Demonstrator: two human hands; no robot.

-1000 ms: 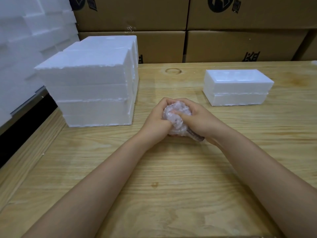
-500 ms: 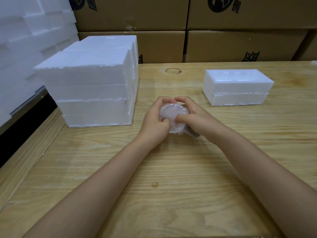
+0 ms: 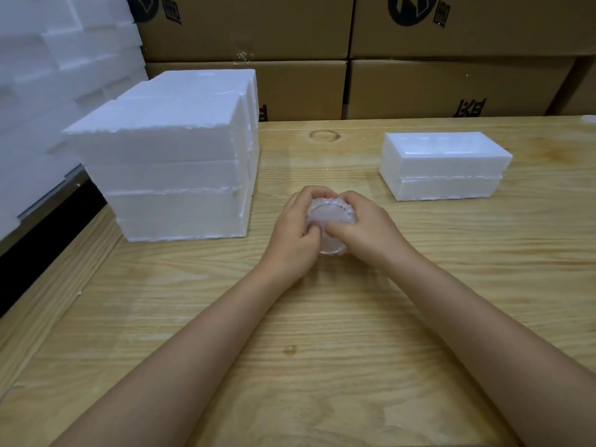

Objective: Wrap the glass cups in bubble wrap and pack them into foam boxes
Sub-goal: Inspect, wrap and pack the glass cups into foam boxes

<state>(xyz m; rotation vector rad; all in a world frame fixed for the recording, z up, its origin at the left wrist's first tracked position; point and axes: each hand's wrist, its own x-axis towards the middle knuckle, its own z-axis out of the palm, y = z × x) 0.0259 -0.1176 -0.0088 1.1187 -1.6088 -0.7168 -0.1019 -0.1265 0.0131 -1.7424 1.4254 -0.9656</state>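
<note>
We see one bubble-wrapped glass cup point(image 3: 329, 229), held just above the wooden table point(image 3: 322, 350) near its middle, between the two hands. A round end faces up and toward us, so its long axis tilts from the tabletop up toward the camera. The wrap frills around the far edge of that round end.

The left hand point(image 3: 295, 235) grips the cup's left side with curled fingers, and its thumb presses on the wrap at the near edge. The right hand point(image 3: 369, 230) clasps the right side the same way, its thumb laid across the round face. The two thumbs nearly meet.

To the right and farther back, well apart from the hands, stands one low foam box point(image 3: 442, 188) in two layers, its top open.

On the left stand two stacks of foam boxes point(image 3: 174, 182), one just behind the other. We cannot count their layers with certainty.

Behind the table we count at least four cardboard cartons point(image 3: 451, 88).
</note>
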